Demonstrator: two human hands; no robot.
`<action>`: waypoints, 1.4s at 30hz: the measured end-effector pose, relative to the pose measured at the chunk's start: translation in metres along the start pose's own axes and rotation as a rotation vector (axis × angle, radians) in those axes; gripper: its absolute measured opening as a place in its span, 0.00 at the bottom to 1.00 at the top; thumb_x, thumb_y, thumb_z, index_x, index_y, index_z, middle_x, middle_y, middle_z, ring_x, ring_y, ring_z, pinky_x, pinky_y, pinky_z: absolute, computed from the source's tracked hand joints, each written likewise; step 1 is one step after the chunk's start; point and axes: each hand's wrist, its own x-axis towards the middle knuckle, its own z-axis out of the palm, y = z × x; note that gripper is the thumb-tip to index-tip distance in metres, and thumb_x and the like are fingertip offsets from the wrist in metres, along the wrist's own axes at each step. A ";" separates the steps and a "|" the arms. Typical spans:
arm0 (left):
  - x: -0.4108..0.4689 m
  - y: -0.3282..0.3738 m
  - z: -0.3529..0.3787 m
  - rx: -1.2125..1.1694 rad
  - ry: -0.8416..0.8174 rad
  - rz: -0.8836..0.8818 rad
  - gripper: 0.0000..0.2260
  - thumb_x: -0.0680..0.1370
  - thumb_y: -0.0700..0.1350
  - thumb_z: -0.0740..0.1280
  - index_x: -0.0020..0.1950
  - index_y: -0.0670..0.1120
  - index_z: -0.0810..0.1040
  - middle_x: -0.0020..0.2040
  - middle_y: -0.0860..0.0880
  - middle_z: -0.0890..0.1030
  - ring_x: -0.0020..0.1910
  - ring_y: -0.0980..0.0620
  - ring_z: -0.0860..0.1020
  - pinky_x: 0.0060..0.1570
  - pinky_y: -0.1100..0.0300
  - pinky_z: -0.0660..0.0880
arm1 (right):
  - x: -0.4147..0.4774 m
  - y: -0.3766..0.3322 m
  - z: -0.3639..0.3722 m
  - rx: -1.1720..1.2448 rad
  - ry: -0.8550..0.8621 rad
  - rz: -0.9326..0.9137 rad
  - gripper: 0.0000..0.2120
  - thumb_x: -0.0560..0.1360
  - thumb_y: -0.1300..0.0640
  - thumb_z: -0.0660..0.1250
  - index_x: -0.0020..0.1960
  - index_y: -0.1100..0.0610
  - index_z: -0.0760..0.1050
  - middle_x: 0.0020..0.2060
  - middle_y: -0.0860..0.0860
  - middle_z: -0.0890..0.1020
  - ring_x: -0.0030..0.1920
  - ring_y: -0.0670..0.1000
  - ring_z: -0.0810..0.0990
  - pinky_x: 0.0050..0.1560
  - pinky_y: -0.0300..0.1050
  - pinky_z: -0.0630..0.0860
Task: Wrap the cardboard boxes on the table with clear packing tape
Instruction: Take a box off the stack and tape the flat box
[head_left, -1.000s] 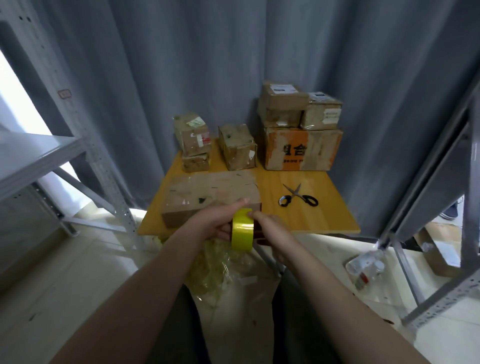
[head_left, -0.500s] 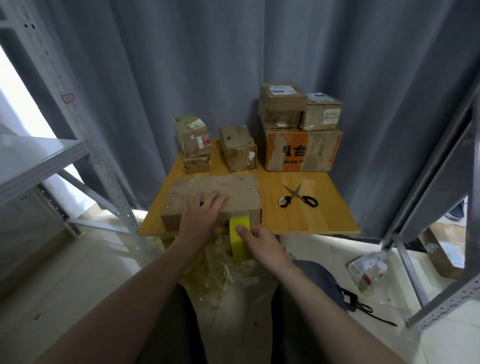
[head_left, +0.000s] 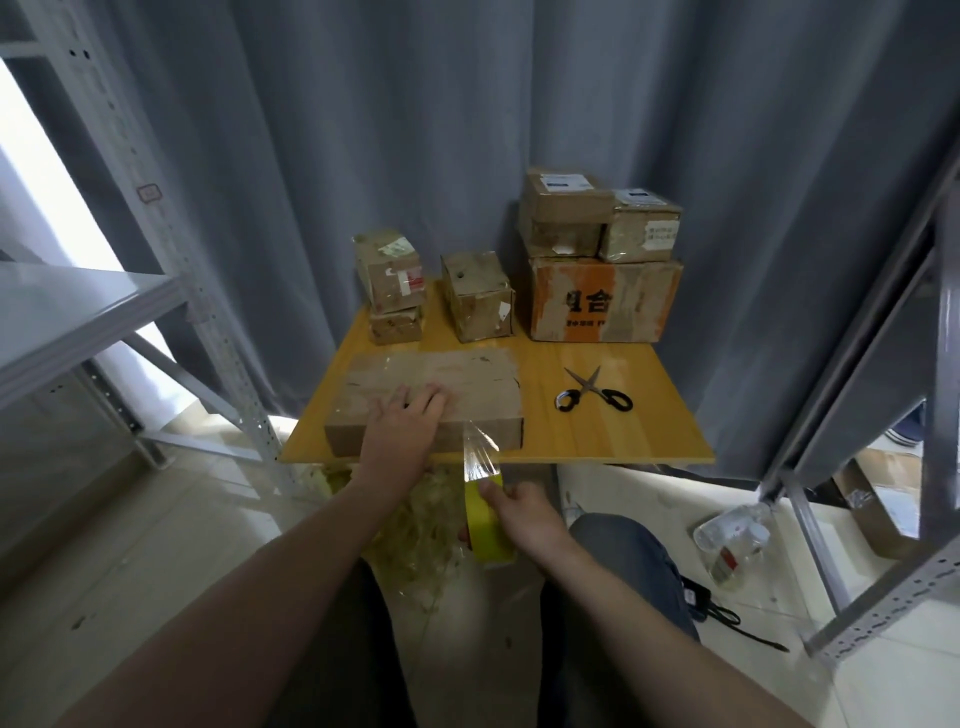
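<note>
The left hand (head_left: 402, 431) lies flat, fingers spread, on the cardboard box (head_left: 467, 384) at the table's (head_left: 623, 441) 6 o'clock edge. The right hand (head_left: 524, 514) grips the tape roll (head_left: 485, 525), fingers curled. Since the earlier frame, the roll has moved toward 6 o'clock, stretching clear tape (head_left: 478, 452) from the box.

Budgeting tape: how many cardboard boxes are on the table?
7. Front: flat box under left hand. Rear left: taped box atop low box. Centre: middle box. Rear right: orange-printed box bearing brown box and pale box. Others may hide behind.
</note>
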 end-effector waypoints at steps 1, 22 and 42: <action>-0.003 0.002 0.000 -0.003 0.021 -0.017 0.46 0.66 0.54 0.83 0.79 0.52 0.64 0.76 0.51 0.70 0.74 0.41 0.71 0.68 0.38 0.72 | -0.001 0.003 0.001 0.000 -0.011 0.007 0.20 0.81 0.36 0.61 0.45 0.52 0.76 0.41 0.50 0.81 0.47 0.51 0.81 0.54 0.49 0.76; 0.043 -0.059 -0.116 -0.385 -0.084 0.167 0.28 0.70 0.60 0.76 0.69 0.57 0.77 0.59 0.54 0.81 0.51 0.54 0.73 0.41 0.59 0.68 | -0.007 -0.075 -0.046 0.236 0.095 -0.289 0.16 0.84 0.46 0.63 0.53 0.58 0.79 0.36 0.53 0.87 0.38 0.49 0.87 0.41 0.39 0.82; 0.101 -0.060 -0.092 -0.089 -0.087 0.531 0.27 0.84 0.61 0.52 0.76 0.77 0.38 0.76 0.43 0.62 0.66 0.40 0.70 0.64 0.35 0.70 | 0.044 -0.080 -0.038 0.253 0.221 -0.416 0.20 0.85 0.42 0.60 0.48 0.60 0.76 0.41 0.65 0.82 0.34 0.51 0.84 0.36 0.48 0.81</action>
